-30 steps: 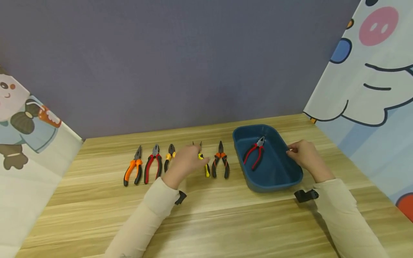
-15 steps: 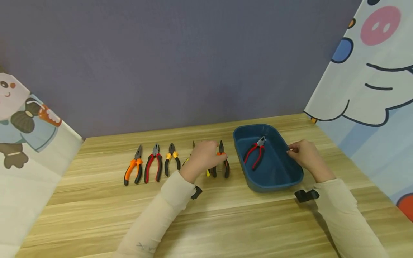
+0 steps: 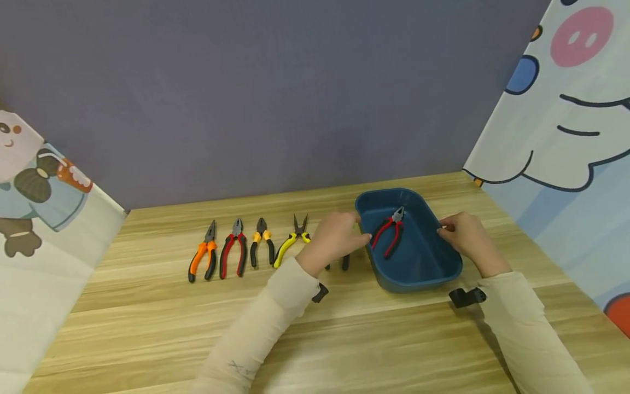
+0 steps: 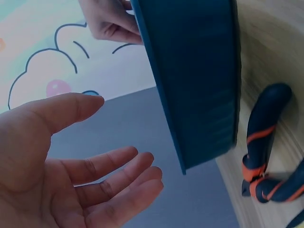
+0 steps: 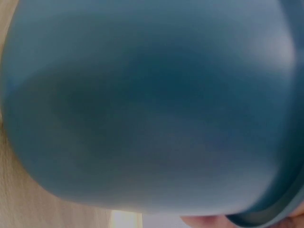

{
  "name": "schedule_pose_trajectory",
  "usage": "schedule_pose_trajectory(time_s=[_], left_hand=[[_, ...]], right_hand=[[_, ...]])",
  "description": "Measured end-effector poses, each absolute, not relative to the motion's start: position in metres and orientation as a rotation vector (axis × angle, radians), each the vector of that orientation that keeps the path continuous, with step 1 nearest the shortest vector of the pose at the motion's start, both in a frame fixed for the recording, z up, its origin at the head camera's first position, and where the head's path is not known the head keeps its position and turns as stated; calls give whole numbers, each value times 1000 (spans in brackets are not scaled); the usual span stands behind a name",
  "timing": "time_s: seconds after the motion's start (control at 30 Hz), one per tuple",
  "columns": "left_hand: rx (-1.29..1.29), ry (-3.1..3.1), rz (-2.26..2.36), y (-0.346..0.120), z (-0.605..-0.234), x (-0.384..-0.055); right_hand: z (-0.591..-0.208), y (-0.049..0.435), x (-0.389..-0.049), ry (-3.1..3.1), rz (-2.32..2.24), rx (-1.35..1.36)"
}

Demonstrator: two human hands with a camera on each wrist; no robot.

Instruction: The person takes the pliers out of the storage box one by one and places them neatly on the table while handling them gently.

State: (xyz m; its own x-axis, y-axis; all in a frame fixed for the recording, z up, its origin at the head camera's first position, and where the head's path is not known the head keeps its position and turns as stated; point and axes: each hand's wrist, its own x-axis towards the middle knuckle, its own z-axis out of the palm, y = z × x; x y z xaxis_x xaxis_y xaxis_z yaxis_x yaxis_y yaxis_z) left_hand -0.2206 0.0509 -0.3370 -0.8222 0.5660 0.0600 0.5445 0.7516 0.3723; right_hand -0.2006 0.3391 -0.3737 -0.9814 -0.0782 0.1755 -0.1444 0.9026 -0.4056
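My left hand (image 3: pixel 334 239) hovers at the left rim of the blue plastic bin (image 3: pixel 418 269), above orange-and-black pliers (image 4: pixel 260 128) that it mostly covers in the head view. In the left wrist view its fingers are spread and relaxed, with nothing in them, apart from the bin's wall. My right hand (image 3: pixel 466 241) pinches the bin's right rim between thumb and fingers; the bin's wall fills most of the right wrist view. Inside the bin lie red-and-black pliers (image 3: pixel 395 241), jaws toward the far end.
Left of my left hand, several pliers lie in a row on the wooden table (image 3: pixel 147 323): yellow long-nose pliers (image 3: pixel 287 249), yellow-and-black pliers (image 3: pixel 270 251), red-and-black pliers (image 3: pixel 243 257) and orange long-nose pliers (image 3: pixel 198 260). A grey panel (image 3: pixel 295 98) stands behind.
My left hand has moved right, from over the yellow pliers to the bin's left rim, uncovering the yellow ones. My right hand and the bin have stayed in place.
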Motion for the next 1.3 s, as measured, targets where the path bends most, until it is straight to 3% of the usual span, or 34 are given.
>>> schedule_pose_trajectory(time_s=[0.73,1.3], left_hand=[[1072,2892,544,94,-345,-230],[936,2806,551,124,-360,-235]], right_hand=[[-369,336,-203,-2920,640,176],[-372,339,-202,-2922,652,195]])
